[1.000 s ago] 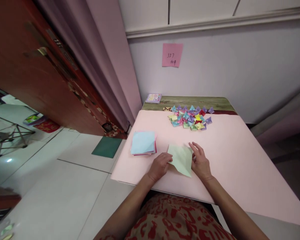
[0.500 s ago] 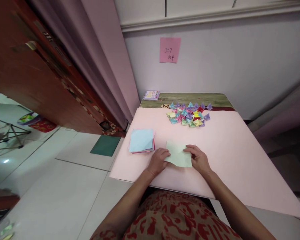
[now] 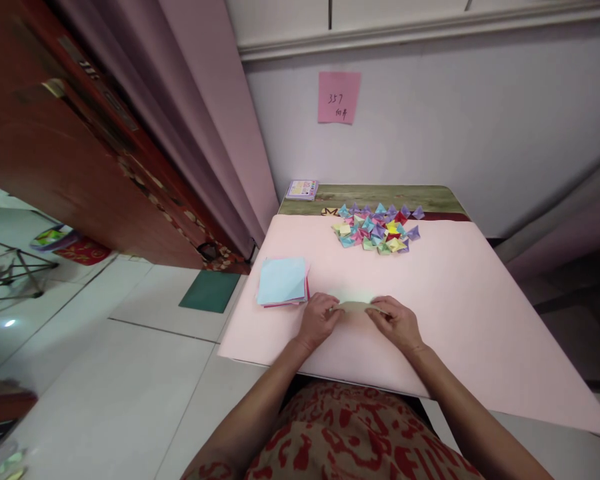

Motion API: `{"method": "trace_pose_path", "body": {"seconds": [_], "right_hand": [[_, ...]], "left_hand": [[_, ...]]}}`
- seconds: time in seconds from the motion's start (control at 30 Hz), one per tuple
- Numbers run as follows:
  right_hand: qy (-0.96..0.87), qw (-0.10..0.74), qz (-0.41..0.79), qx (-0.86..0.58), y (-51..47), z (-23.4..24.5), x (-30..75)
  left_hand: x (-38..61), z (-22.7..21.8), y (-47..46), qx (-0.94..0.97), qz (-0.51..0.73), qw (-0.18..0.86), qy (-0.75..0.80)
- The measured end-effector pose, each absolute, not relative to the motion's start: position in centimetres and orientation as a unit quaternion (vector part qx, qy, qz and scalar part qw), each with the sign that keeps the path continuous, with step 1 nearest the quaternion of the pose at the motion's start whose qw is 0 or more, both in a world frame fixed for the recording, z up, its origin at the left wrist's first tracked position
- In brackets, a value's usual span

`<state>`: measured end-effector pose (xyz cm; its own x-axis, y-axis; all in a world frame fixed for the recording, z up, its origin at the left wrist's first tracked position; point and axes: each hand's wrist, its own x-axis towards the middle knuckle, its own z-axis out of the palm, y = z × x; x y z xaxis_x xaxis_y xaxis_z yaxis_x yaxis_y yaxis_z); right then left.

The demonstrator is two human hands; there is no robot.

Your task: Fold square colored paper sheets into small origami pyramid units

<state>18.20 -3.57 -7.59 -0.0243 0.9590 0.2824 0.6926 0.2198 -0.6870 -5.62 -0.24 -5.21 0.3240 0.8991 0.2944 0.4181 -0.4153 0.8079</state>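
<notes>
Between my two hands is a pale green sheet of paper (image 3: 357,307), its near edge lifted and curved up from the table so that little of its face shows. My left hand (image 3: 320,319) pinches the sheet's left side between thumb and fingers. On the right side, my right hand (image 3: 394,321) grips it the same way. Just beyond my left hand lies a stack of square papers (image 3: 281,281), light blue on top with pink and red edges below. Farther back sits a cluster of small folded paper shapes (image 3: 377,230) in many colours.
A pink sheet (image 3: 460,300) covers most of the table. Small printed packs (image 3: 303,190) lie at its back left corner. A pink note (image 3: 339,98) with handwriting is stuck on the wall. Left of the table are a curtain, a red-brown door (image 3: 80,153) and a green mat (image 3: 210,291).
The green paper lay nearly flat before; its near edge is now raised and bent away from me. Both hands have closed on its sides, with the thumbs underneath.
</notes>
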Motion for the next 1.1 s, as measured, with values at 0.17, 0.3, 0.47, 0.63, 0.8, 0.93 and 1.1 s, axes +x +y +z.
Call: {"method": "trace_pose_path", "body": {"seconds": [0.17,0.3,0.47,0.63,0.8,0.93,1.1], "right_hand": [[-0.550,0.445,0.367,-0.604,-3.1,-4.5,17.7],[-0.446,0.484,0.511,-0.553,-2.7,-1.9,17.0],[-0.401,0.498,0.532,-0.556,-2.6,-0.4,16.4],[-0.374,0.529,0.546,-0.531,-2.6,-0.1,16.3],[-0.333,0.529,0.606,-0.492,-2.7,0.1,15.9],[-0.354,0.513,0.596,-0.506,-2.8,-0.1,15.3],[-0.406,0.539,0.416,-0.610,-2.8,-0.6,15.1]], "left_hand": [[-4.5,-1.7,-0.1,0.564,0.439,0.509,0.480],[-3.6,0.6,-0.1,0.421,0.442,0.667,0.426],[-3.0,1.0,-0.1,0.322,0.453,0.716,0.422],[-2.5,1.3,-0.2,0.246,0.449,0.757,0.405],[-1.9,2.3,-0.6,0.224,0.407,0.808,0.363],[-1.4,2.6,-0.9,0.230,0.396,0.822,0.340],[-1.0,2.5,-1.0,0.251,0.454,0.770,0.371]]}}
